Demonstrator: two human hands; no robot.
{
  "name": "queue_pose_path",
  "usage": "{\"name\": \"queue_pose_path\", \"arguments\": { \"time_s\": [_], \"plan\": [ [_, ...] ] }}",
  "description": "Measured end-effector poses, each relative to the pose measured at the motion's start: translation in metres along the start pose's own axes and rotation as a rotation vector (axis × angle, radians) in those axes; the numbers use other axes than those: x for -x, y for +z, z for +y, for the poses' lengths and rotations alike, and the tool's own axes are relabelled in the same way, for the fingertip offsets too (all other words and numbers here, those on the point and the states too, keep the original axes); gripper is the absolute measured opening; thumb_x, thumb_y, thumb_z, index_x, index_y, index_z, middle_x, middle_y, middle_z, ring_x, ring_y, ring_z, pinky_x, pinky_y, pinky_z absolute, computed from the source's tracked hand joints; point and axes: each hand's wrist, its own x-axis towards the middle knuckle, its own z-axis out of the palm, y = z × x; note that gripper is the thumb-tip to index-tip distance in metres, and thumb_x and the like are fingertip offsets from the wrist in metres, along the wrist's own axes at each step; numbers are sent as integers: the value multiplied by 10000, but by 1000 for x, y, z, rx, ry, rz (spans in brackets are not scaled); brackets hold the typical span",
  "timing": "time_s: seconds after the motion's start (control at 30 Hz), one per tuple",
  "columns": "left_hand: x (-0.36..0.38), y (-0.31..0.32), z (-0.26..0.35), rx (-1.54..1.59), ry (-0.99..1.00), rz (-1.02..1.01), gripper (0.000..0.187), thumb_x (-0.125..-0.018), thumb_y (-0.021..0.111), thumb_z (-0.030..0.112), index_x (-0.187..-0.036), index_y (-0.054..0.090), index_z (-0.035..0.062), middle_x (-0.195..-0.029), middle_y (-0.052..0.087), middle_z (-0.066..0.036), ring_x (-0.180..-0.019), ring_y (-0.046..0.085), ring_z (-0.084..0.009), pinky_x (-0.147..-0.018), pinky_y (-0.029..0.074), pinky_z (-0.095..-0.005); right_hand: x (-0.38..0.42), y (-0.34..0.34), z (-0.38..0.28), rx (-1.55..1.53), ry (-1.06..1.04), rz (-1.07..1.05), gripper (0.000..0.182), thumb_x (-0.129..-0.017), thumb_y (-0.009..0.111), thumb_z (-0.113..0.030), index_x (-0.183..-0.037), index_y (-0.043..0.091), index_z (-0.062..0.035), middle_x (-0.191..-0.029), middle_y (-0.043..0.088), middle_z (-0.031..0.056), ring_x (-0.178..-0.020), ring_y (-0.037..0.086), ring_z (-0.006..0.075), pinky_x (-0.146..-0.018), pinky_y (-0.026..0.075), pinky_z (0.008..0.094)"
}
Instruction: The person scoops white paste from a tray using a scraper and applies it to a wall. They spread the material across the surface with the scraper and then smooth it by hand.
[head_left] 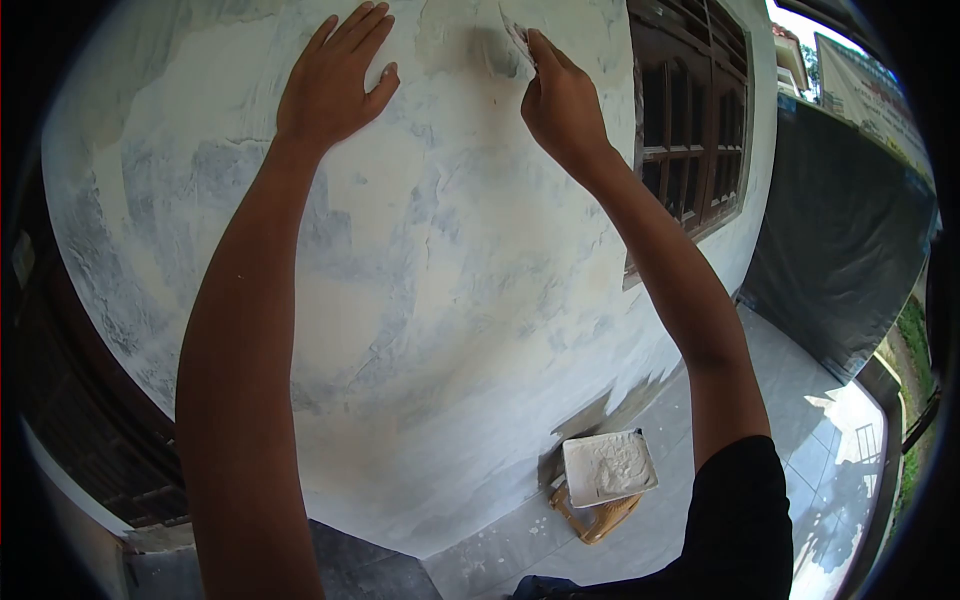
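My left hand [335,85] lies flat on the patchy white wall [480,270], its fingers stretched upward and holding nothing. To the right of it and about as high, my right hand [565,105] is closed around a putty knife [515,38]. The knife's thin, white-smeared blade is at the wall, beside a damp-looking grey patch; the handle is mostly hidden in my fingers. Bluish-grey areas show through the white coat in many places. Below, a white tray [580,472] holds thick white putty [622,467].
The tray rests on a small yellow-brown stool [597,522] on the grey tiled floor [490,550]. A dark wooden window [690,120] is set in the wall to the right. Beyond it hangs a black sheet [835,230]. Dark framework [90,420] stands at the left.
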Motion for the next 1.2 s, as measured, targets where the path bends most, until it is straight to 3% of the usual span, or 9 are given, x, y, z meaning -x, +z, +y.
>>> {"name": "queue_pose_path", "arguments": {
  "time_s": [0.27, 0.43, 0.6, 0.67, 0.77, 0.93, 1.0, 1.07, 1.2],
  "plan": [
    [-1, 1, 0, -23, -1, -11, 534, -875, 618, 193, -1325, 536, -82, -1449, 505, -209, -1401, 421, -307, -1195, 287, -460, -75, 62, 36, 211, 150, -58, 519, -837, 496, 96, -1351, 426, 108, -1355, 506, 325, -1234, 530, 444, -978, 513, 441],
    [1, 0, 0, 19, 0, 7, 510, -870, 603, 162, -1318, 544, -75, -1438, 513, -211, -1398, 424, -312, -1189, 295, -461, 1, 75, -1, 497, -284, -3, 442, -859, 603, -37, -1257, 522, 138, -1297, 546, 325, -1191, 555, 472, -912, 558, 491],
    [0, 4, -4, 17, 1, 34, 487, -869, 586, 127, -1313, 552, -68, -1429, 524, -209, -1393, 432, -314, -1183, 305, -462, 87, 11, -13, 272, -349, -208, 522, -848, 540, 59, -1366, 484, 90, -1351, 551, 306, -1153, 618, 429, -936, 553, 444],
    [1, 12, -5, -117, 22, 61, 482, -964, 513, 174, -1436, 506, 82, -1510, 487, -63, -1419, 421, -217, -1194, 312, -401, 90, -20, -15, -39, -47, -407, 511, -855, 515, 70, -1365, 501, 64, -1311, 587, 291, -1089, 654, 410, -920, 554, 433],
    [1, 16, -8, -135, 33, 85, 476, -945, 534, 178, -1413, 531, 92, -1509, 486, -29, -1413, 420, -184, -1194, 314, -414, 53, -23, 7, -97, 104, -178, 471, -843, 496, 78, -1310, 557, 80, -1100, 656, 322, -966, 670, 434, -852, 554, 440],
    [2, 14, -7, -115, 22, 77, 474, -943, 533, 177, -1410, 536, 94, -1511, 484, -30, -1412, 423, -185, -1191, 317, -412, -27, 10, 56, 4, 142, 46, 468, -805, 507, 42, -1267, 556, 104, -1026, 655, 337, -910, 669, 450, -813, 545, 469],
    [1, 10, -5, -123, 16, 68, 474, -940, 533, 175, -1408, 537, 95, -1511, 485, -32, -1411, 425, -187, -1189, 321, -414, -48, 26, 76, 210, 125, 34, 436, -785, 510, 48, -1216, 528, 111, -1036, 656, 317, -903, 669, 450, -806, 548, 481],
    [1, 3, -2, 22, 3, 33, 483, -866, 582, 120, -1310, 556, -66, -1424, 528, -210, -1388, 438, -316, -1182, 307, -463, -49, 38, 66, 243, 142, -43, 421, -781, 520, 49, -1198, 514, 105, -1084, 644, 308, -932, 664, 450, -812, 552, 486],
    [-1, 2, 0, 22, -4, 19, 487, -867, 582, 123, -1314, 554, -66, -1422, 530, -210, -1388, 440, -313, -1187, 302, -462, 0, 67, 29, 384, -73, -6, 495, -827, 603, 3, -1288, 508, 157, -1324, 533, 343, -1176, 576, 446, -909, 560, 462]
  ]
}}
